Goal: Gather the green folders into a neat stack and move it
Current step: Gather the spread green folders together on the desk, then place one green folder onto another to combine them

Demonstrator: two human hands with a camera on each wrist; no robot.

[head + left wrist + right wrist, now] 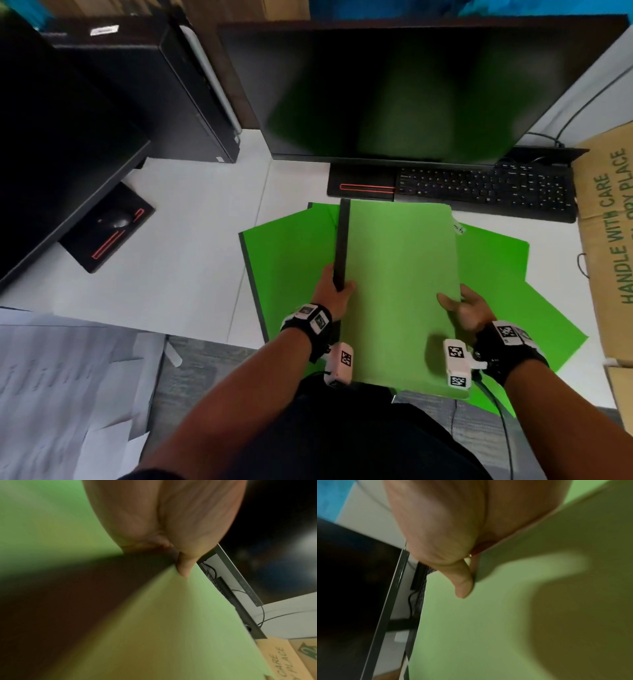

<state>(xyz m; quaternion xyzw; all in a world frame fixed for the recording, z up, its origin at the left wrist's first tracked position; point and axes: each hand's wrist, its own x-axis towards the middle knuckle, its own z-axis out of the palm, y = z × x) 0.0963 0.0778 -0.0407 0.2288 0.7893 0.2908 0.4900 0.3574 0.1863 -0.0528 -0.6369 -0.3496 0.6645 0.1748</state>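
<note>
A pale green folder [400,284] with a dark spine is lifted above the white desk [191,240], held between both hands. My left hand [337,291] grips its dark left edge, thumb on top. My right hand [460,308] pinches its right edge, thumb on the cover. Under it lie brighter green folders: one to the left [291,267] and others fanned out to the right [513,308]. The left wrist view shows a thumb [185,566] pressed on the pale folder [171,628]. In the right wrist view a thumb [464,585] lies on the green cover [488,628].
A dark monitor [394,92] and a black keyboard [479,192] stand just behind the folders. A cardboard box [609,246] flanks them on the right. A second monitor [51,154], a mouse on a pad [116,219] and a computer tower [164,96] are at the left. Loose papers [61,394] lie lower left.
</note>
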